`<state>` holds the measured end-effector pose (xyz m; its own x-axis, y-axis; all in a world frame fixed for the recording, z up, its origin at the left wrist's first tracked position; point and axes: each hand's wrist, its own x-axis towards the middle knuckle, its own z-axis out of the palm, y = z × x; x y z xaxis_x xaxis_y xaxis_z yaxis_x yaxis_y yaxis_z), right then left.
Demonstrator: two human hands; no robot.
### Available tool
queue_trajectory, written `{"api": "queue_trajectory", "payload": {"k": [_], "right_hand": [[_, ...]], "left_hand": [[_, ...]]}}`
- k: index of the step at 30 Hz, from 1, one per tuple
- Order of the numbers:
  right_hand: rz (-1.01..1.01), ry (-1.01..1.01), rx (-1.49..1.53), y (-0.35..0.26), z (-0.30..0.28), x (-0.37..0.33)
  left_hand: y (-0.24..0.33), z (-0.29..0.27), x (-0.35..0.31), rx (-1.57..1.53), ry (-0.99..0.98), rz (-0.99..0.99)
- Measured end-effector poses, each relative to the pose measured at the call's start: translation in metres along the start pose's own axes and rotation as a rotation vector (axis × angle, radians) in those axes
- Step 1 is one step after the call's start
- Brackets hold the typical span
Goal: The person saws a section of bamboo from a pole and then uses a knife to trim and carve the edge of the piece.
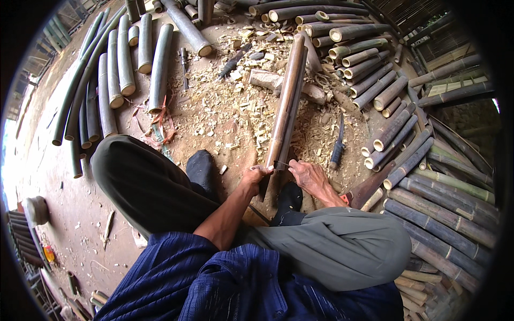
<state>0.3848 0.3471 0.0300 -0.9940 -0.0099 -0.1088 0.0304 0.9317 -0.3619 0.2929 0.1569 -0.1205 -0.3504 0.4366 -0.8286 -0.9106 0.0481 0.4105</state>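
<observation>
A long brown bamboo pole [285, 101] slopes away from me between my knees, its far part over a short log [266, 80]. My left hand [255, 175] is closed around the pole's near end, thumb toward a small dark blade [279, 165] at the bamboo. My right hand [310, 176] is closed at the blade's right side, fingertips pinching its thin end. The blade's full shape is partly hidden. Just beyond my right hand lies a knife with a dark wrapped handle [337, 152].
Pale wood chips [214, 112] cover the ground. Cut bamboo lengths [161, 69] lie at far left, and stacked bamboo [444, 214] fills the right side. A chisel-like tool [184, 67] and another dark-handled tool [234, 61] lie ahead. An orange-handled tool [345, 199] is beside my right wrist.
</observation>
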Motion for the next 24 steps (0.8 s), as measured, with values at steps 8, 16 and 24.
{"api": "queue_trajectory", "payload": {"k": [8,16,24], "right_hand": [[0.015,-0.042,-0.019,0.001,-0.003,-0.002],[0.043,-0.041,-0.06,-0.005,0.003,-0.001],[0.062,-0.089,-0.088,-0.008,-0.001,0.006]], "left_hand": [[0.001,0.005,-0.007,-0.007,-0.031,-0.01],[0.011,0.018,-0.024,-0.002,0.04,0.008],[0.007,0.021,-0.023,-0.007,0.061,-0.018]]}}
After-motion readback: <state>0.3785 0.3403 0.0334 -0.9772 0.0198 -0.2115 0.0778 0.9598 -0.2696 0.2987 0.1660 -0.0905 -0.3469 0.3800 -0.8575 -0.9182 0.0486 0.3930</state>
